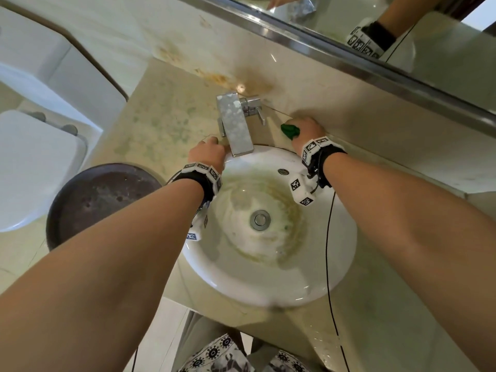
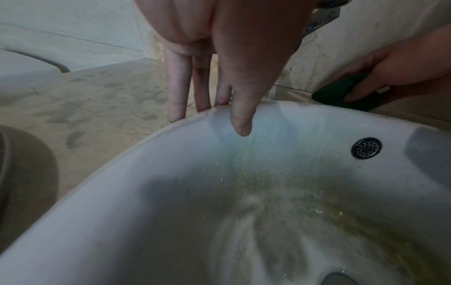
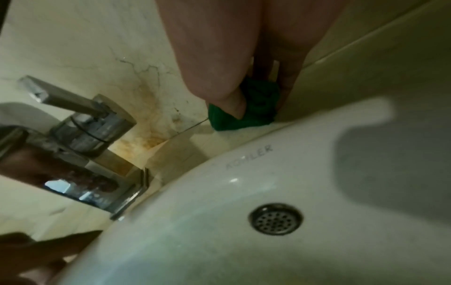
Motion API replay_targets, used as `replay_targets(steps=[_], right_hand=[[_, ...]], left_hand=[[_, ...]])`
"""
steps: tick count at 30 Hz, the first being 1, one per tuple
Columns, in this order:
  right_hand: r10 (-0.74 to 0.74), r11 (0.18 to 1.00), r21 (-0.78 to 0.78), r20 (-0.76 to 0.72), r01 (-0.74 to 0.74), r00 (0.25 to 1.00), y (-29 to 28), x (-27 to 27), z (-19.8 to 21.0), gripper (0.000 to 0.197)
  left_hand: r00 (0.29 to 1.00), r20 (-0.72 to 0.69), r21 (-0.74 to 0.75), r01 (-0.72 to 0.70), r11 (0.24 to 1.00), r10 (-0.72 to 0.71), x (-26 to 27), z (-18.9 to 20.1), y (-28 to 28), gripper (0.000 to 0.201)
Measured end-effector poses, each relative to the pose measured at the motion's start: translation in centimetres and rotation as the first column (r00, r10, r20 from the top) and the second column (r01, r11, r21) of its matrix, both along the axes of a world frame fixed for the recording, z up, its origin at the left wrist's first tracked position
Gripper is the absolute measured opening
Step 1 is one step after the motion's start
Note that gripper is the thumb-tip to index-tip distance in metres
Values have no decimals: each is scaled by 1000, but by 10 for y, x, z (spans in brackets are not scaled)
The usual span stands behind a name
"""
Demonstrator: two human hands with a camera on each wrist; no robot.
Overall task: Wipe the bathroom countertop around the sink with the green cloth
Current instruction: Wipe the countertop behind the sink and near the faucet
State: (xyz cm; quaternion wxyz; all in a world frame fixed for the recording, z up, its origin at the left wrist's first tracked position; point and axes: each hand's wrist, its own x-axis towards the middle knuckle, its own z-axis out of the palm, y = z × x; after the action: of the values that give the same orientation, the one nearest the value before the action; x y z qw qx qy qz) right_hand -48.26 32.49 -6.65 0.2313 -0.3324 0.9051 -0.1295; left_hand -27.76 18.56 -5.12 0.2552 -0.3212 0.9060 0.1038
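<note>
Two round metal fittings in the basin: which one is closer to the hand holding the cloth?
The perforated overflow grille high on the sink's back wall, just below the right hand gripping the green cloth. The solid drain stopper sits at the bottom.

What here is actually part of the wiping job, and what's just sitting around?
Part of the job:
green cloth, gripped by the right hand
countertop
sink
left hand, fingers straight by the sink rim

Just there:
tap
mirror
toilet
round brown bin lid
</note>
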Motion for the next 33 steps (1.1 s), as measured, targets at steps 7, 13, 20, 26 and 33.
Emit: replay_targets(steps=[7,13,20,26,33], right_hand=[[157,969,178,74,-168,985,33,-7,12,47],[-170,981,96,31,167,985,88,-9,-5,52],[-379,910,182,-6,373,925,58,3,3,42],[-349,936,102,122,338,929,-3,29,9,41],[-386,889,-129,305,439,871,-20,53,3,49]], left_hand=[[998,-8,-14,-65,998,65,-5,-6,3,34],[1000,5,-14,-27,1000,27,-5,-8,0,34],[1000,-4,-25,2,1000,-2,-3,-14,-4,37],[1000,-11,9,-5,1000,6,-5,-16,-7,39],[999,-37,4,-7,1000,7,-5,-16,-5,34]])
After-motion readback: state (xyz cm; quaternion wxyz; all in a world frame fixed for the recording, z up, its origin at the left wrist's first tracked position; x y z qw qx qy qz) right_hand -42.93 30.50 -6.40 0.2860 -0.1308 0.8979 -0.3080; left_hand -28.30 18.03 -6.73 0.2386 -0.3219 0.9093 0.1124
